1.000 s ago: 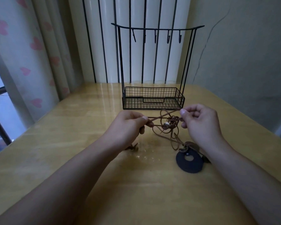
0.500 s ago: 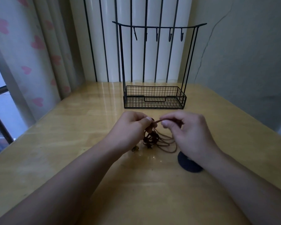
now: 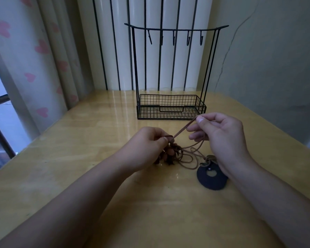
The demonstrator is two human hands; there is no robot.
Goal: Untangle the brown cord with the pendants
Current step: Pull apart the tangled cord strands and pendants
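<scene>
Head view of a wooden table (image 3: 79, 176). The left hand (image 3: 147, 149) hovers near the middle of the table, its thumb and fingers curled and pinching the tangled part of the brown cord (image 3: 183, 128); a knot of dark beads (image 3: 168, 154) hangs just beneath the fingers, touching or nearly touching the tabletop. The right hand (image 3: 222, 138) is raised nearer the far edge, its thumb and forefinger clamped together on a straight run of the cord, which stretches taut on a slant down to the left hand. The remaining right fingers are loosely curled. Slack loops of the cord lie on the table between the two hands and lead to the dark round pendant (image 3: 211, 178), which rests flat on the table beneath the right wrist, towards the right edge; a small metal fitting (image 3: 208, 159) sits at its upper rim. A black wire rack (image 3: 170, 108) with a mesh basket and a hook bar stands at the far edge, just behind the right hand. A curtain (image 3: 34, 59) printed with pink hearts hangs beyond the left edge.
</scene>
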